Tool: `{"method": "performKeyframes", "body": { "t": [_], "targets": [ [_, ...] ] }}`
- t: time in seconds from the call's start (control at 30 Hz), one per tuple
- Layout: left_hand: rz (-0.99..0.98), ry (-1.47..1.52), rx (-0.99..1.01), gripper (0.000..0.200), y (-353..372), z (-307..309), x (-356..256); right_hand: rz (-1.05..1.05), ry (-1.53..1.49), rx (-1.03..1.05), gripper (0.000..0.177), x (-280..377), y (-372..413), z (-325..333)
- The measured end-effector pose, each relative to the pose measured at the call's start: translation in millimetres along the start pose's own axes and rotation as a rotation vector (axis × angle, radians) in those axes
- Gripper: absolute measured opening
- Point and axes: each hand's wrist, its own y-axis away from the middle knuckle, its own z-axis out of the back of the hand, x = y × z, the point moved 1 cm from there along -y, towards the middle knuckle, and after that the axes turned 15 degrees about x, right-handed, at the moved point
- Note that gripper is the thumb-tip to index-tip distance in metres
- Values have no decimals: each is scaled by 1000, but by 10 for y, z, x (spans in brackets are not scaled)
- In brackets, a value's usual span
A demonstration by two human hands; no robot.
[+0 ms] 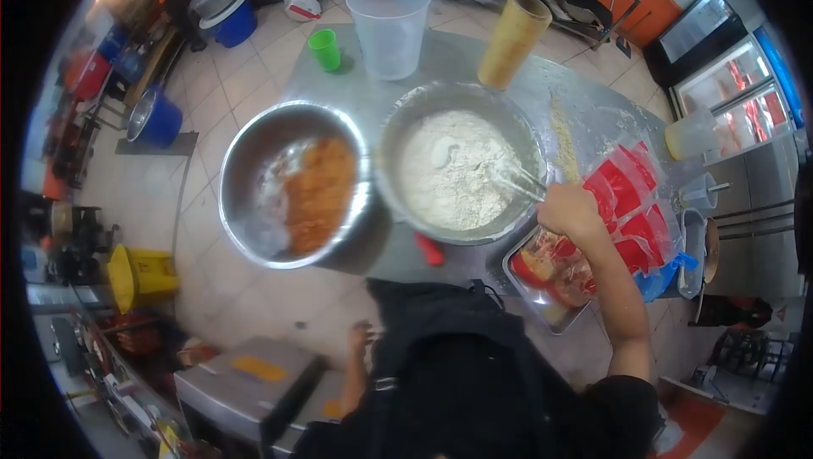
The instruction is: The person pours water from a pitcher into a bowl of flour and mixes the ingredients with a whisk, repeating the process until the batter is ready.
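Observation:
My right hand (572, 212) is closed around the handle of metal tongs (518, 179). Their far end rests in white flour (457, 167) inside a large metal bowl (391, 133); exact details of the tip are blurred. Down by my left side hangs my left hand (362, 340), holding nothing, its fingers loosely apart and small in view. To the left of the flour stands a steel bowl (241, 141) with orange-coated pieces (322, 192) and a whitish patch. Below my right forearm, a metal tray (555, 319) holds raw-looking pieces and red-and-clear packaging.
Behind the bowls stand a clear plastic bucket (389, 27), a green cup (324, 50) and a yellowish cylinder (514, 40). Red packets (631, 196) lie on the table's right side. A yellow floor sign (140, 277) and blue tub (157, 116) are on the left.

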Motion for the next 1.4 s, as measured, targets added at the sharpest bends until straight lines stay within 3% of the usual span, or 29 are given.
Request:
{"method": "performKeyframes", "body": {
  "t": [0.1, 0.17, 0.23, 0.3, 0.37, 0.4, 0.47, 0.53, 0.7, 0.83, 0.9, 1.0, 1.07, 1.2, 1.3, 1.4],
  "targets": [
    [-81, -280, 2, 35, -50, -146, -653, 41, -22, -21, 23, -50, -484, -293],
    [-245, -421, 69, 31, 386, -533, -1646, 90, -75, -35, 22, 14, -783, -555],
    [-241, -387, 122, 31, 670, -861, -2375, 75, -133, -59, 21, 235, -826, -618],
    [-349, -124, 280, 33, 620, -1130, -2773, 101, -276, -102, 20, 408, -742, -665],
    [-419, 87, 269, 31, 676, -1557, -3277, 177, -290, -62, 21, 525, -668, -668],
    [-418, 84, 270, 31, 536, -1659, -3274, 253, -304, -29, 22, 573, -619, -650],
    [-612, 40, 208, 33, 254, -1806, -3250, 256, -250, 33, 24, 628, -397, -611],
    [-582, 127, 247, 31, 243, -1866, -3230, 242, -157, 157, 30, 558, -238, -563],
    [-520, 311, 288, 24, 331, -1884, -3272, 102, -77, 135, 27, 141, 71, -313],
    [-586, 303, 258, 33, 172, -1928, -3200, 113, 39, 58, 22, -77, -366, -375],
    [-645, 285, 213, 37, 166, -2015, -3240, 135, -92, -100, 21, -216, -947, -564],
    [-587, 323, 211, 49, 204, -2117, -3301, 193, -119, -102, 22, 16, -1188, -341],
    [-721, 210, 204, 54, 185, -2178, -3305, 214, -142, -182, 23, 197, -1254, -255],
    [-664, 133, 168, 57, 92, -2165, -3211, 449, -189, -70, 24, 667, -1783, -578],
    [-676, 71, 114, 57, 3, -2120, -3179, 409, -240, -10, 27, 1043, -1049, -479],
    [-686, 246, 189, 57, 25, -2145, -3140, 398, -150, 130, 27, 962, -725, -495]
  ]
}}
